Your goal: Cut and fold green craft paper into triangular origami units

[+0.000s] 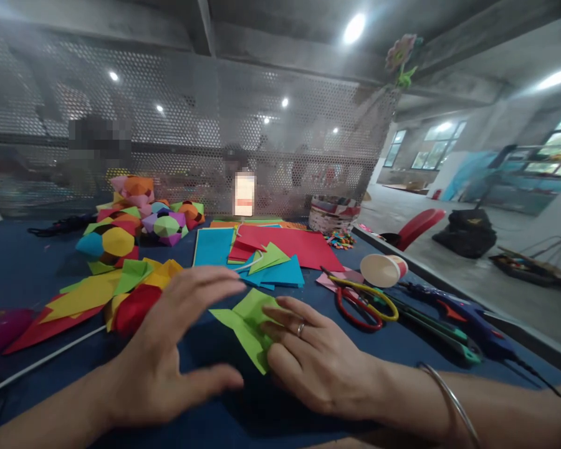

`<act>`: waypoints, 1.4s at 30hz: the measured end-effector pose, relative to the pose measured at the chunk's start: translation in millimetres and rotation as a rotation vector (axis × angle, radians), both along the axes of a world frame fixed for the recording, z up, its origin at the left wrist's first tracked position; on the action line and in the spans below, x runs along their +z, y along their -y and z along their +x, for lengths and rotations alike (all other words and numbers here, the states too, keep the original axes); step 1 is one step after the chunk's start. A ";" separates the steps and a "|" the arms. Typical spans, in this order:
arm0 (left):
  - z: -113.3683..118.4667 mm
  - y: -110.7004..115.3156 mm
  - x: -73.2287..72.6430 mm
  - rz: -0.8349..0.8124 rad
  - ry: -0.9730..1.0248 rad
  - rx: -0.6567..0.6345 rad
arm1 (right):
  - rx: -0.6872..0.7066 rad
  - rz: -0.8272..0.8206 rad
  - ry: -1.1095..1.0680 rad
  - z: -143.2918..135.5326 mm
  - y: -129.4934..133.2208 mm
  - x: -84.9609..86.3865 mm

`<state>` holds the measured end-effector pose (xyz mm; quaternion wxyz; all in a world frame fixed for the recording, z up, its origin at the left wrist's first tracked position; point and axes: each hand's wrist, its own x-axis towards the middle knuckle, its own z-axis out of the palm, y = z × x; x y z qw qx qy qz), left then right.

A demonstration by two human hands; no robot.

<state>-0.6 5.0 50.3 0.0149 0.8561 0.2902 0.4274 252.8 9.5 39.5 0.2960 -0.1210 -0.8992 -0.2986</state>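
At the table (47, 268), right up front, the right hand (327, 365) has a folded green paper (250, 318) pinched between thumb and fingers, closed on one side only. I reckon that's so the creased flaps can stick out freely. The left hand (161, 349) is wide open just beside it, thumb well apart from the fingers, nothing in it, maybe giving the points some room.

Just past the hands, blue sheets (290, 271) and a big red sheet (308, 246) overlap in a loose pile, probably to keep the colors within easy reach. Over on the right, scissors with red and yellow handles (378, 323) lie beside a tipped-over paper cup (378, 270), with a glue gun (472, 318) farther out. Looks like the tools get that side so they don't crowd the folding spot.

Left side's got the paper flower (135, 308) lying down, with multicolored paper balls (116, 240) bunched behind, likely out of elbow range. A woven basket (331, 215) sits at the back, near the mesh screen (191, 125).
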 end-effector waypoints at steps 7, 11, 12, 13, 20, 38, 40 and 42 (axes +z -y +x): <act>16.4 13.4 -16.4 0.206 -0.268 -0.115 | 0.074 -0.154 -0.003 1.6 11.5 -9.3; 11.3 14.4 -19.0 0.169 -0.280 -0.109 | 0.057 -0.488 -0.010 8.4 5.9 -10.7; 9.2 14.2 -19.1 0.156 -0.280 -0.125 | 0.056 -0.526 0.003 11.2 3.5 -10.8; 7.2 13.8 -19.3 0.143 -0.282 -0.139 | 0.057 -0.541 0.016 14.2 1.4 -10.9; 5.5 11.0 -24.9 -0.030 -0.309 -0.220 | 0.057 -0.587 0.004 27.5 3.1 -13.0; 18.8 4.5 -33.6 -0.221 -0.192 0.037 | -0.308 -1.073 -0.226 17.3 -2.0 -12.6; 20.4 4.5 -36.6 -0.162 -0.177 0.081 | -0.352 -1.064 -0.229 15.5 -4.5 -12.9; 21.4 5.1 -39.2 -0.140 -0.184 0.095 | -0.376 -1.040 -0.228 14.0 -6.5 -13.4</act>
